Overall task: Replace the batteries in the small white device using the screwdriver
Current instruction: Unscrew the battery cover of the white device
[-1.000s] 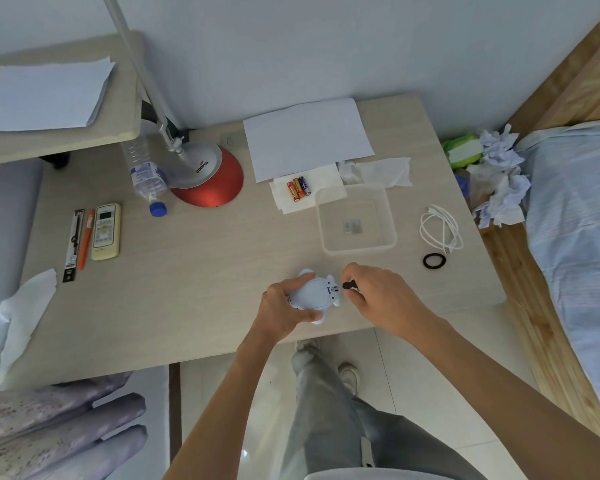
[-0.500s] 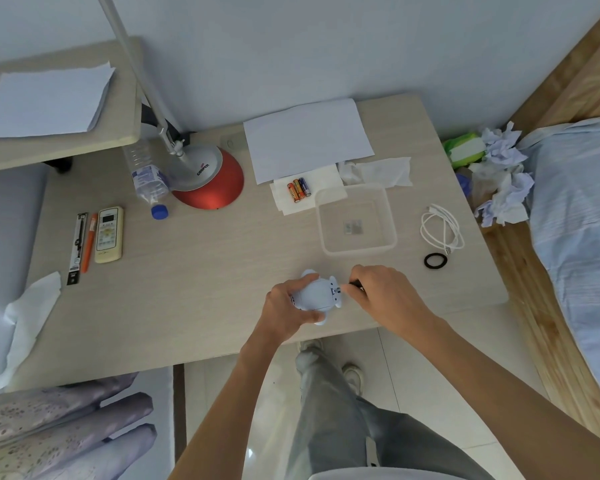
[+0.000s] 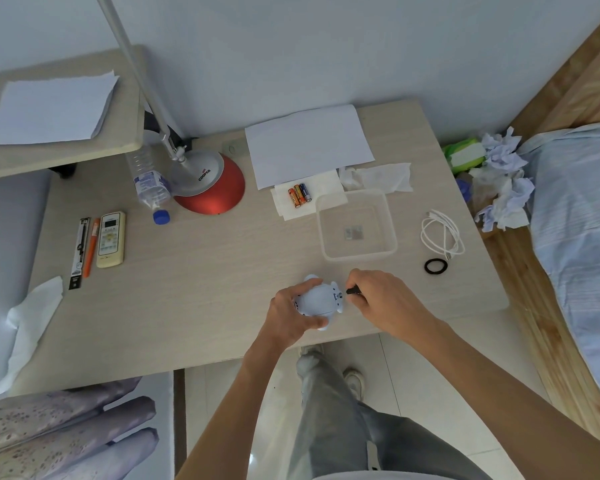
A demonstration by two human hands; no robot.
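The left hand (image 3: 289, 311) was wrapped around the small white device (image 3: 318, 301), fingers curled over its left side and thumb under its near edge, pressing it down on the bench (image 3: 201, 289) close to the near edge, most likely so that it would not turn under the tool. The right hand (image 3: 383, 303) was pinched shut on the dark handle of the screwdriver (image 3: 353, 291), fingertips gathered tight; the shaft lay nearly level and pointed left at the device's right end, where a small dark patch suggested the screw or the battery door, though the tip itself was too small to make out. Holding the tool so far forward probably gave fine control for a tiny screw. Just beyond the hands stood a clear plastic tray (image 3: 392, 233), near enough to take loose screws; some small pale bits already lay in it. Left of the tray's far corner, three batteries (image 3: 299, 195) waited side by side on a tissue (image 3: 291, 207), within easy reach for the swap. Farther right lay a coiled white cable (image 3: 442, 237) and a black ring (image 3: 435, 266), apart from the work. The job looked to be at a screw-turning stage, with the batteries on the tissue untouched.
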